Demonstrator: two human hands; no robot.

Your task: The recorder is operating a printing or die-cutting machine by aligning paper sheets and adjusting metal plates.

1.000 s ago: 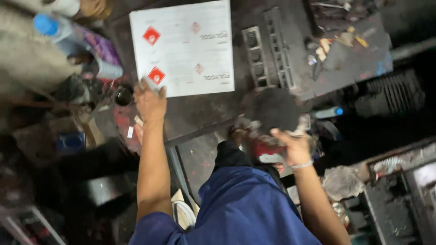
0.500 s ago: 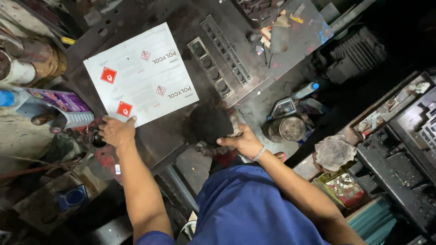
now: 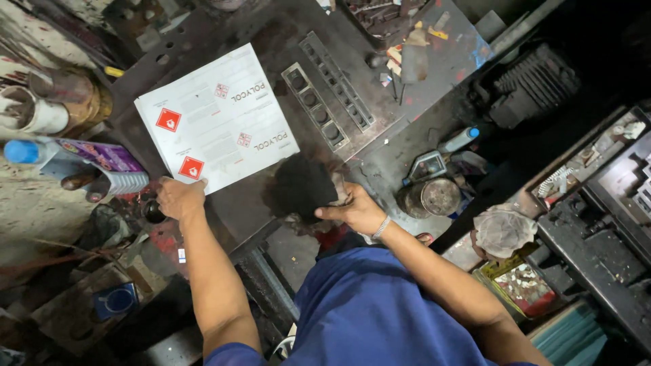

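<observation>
Head: right hand (image 3: 358, 211) on black cloth (image 3: 302, 186)

Probably a workshop: grimy metal workbench (image 3: 420, 88), paint-stained tins (image 3: 434, 196), machine parts (image 3: 536, 81).

Overhead view, dimly lit. Light fell from above onto the white sheet (image 3: 217, 118), the brightest area, lying just beyond the left hand (image 3: 180, 198); it showed mild glare. The desk (image 3: 271, 41) stayed dark and low in contrast. Right of the right hand's (image 3: 359, 211) grip, deep shadow swallowed detail. Frame edges appeared soft and slightly stretched.
</observation>
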